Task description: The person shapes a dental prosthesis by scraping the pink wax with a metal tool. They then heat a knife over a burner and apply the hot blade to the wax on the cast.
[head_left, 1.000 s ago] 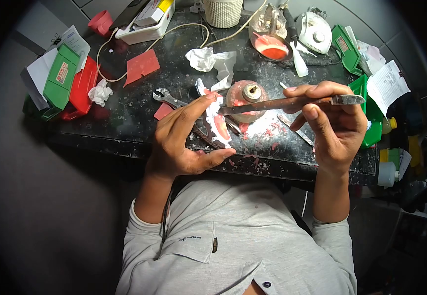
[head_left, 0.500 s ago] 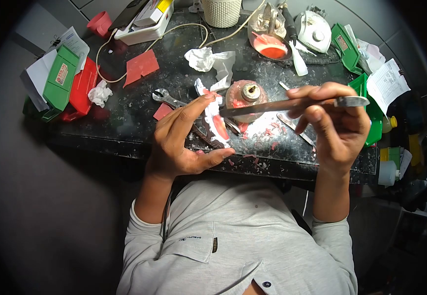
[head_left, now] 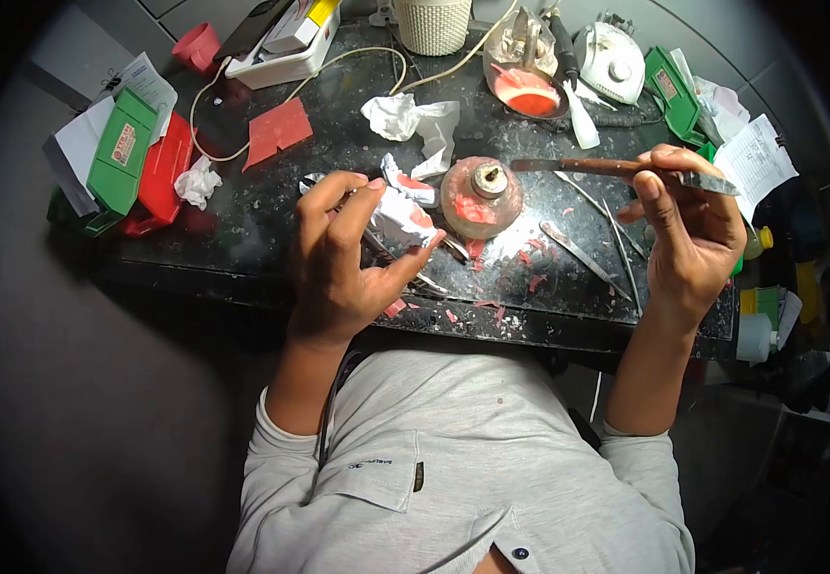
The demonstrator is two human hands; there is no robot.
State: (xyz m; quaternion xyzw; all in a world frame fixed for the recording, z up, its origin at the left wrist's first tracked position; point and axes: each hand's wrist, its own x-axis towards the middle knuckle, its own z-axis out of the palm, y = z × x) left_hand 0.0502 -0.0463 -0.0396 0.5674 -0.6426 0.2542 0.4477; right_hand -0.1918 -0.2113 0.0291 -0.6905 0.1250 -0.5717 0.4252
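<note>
My left hand (head_left: pixel 348 253) is closed on a white piece with pink-red patches (head_left: pixel 402 219), held between thumb and fingers near the table's front edge. My right hand (head_left: pixel 688 225) grips a knife-like tool with a brown handle (head_left: pixel 601 166), its dark blade pointing left and its other metal end sticking out to the right. The blade tip is over the right side of a round glass burner (head_left: pixel 480 199) with a metal neck, apart from the white piece. A second white piece with pink (head_left: pixel 409 182) lies just behind the held one.
Metal instruments (head_left: pixel 582 256) and pink scraps (head_left: pixel 536 283) lie right of the burner. Crumpled tissue (head_left: pixel 391 117), a red sheet (head_left: pixel 278 130) and a pan of red material (head_left: pixel 530 100) are farther back. Green bins (head_left: pixel 120 151) with papers stand at the left.
My right hand has moved right, taking the blade away from the white piece to near the burner. My left hand has turned the piece and shifted it slightly left.
</note>
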